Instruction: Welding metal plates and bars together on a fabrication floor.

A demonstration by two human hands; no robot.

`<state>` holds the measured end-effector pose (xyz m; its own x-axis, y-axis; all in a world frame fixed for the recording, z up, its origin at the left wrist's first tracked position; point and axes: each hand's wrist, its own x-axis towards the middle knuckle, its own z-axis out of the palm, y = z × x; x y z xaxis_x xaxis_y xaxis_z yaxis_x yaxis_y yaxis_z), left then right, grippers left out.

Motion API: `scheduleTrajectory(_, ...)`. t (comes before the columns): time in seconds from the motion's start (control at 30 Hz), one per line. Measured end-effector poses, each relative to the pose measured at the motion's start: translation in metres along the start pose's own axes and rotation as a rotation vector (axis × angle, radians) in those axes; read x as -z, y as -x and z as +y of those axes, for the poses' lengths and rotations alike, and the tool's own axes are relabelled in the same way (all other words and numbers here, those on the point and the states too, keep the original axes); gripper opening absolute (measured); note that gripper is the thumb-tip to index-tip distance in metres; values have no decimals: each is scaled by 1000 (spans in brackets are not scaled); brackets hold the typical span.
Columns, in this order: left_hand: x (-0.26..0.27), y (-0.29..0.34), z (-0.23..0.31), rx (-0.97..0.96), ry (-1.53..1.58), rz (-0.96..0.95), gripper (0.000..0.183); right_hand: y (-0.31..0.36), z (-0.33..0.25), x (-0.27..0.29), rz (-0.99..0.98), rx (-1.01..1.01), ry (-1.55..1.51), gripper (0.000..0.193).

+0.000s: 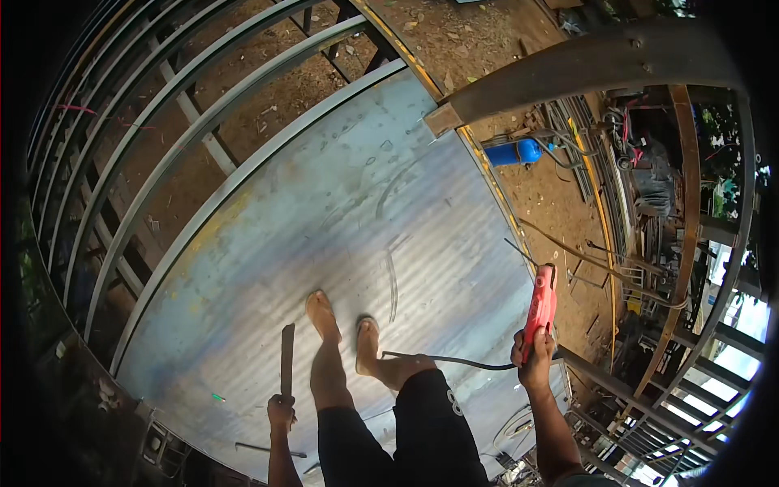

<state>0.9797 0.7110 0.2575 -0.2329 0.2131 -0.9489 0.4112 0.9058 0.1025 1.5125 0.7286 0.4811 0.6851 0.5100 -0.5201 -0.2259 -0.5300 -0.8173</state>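
Note:
My right hand is closed around the handle of a red welding electrode holder. A thin dark electrode sticks out of its far end, pointing up and to the left. The black cable runs left from the holder, past my right leg. In my closed left hand is a flat, dark metal strip, held by its lower end and pointing away from me. Both hands are above the grey-blue metal sheet that my sandalled feet stand on, and they are far apart.
Open metal joists with gaps over bare ground lie left. A thick brown beam crosses at the upper right. Beyond the sheet's right edge are a blue cylinder and stacked metal lengths. A bent rod lies near my left forearm.

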Motion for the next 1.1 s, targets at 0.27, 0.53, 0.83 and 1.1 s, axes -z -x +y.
scheduleTrajectory(0.27,-17,-12,257,-30,-216,64,19,-268,1,-16,-150,244,314,40)
scheduleTrajectory(0.53,-147,-128,538,-227,-407,69,23,-566,100,-149,-301,251,425,39)
scheduleTrajectory(0.83,-341,-269,793,-870,-988,-62,23,-666,179,-163,-245,428,339,55)
scheduleTrajectory(1.1,-381,-287,883,-402,-943,-293,31,-687,169,-174,-159,387,411,58)
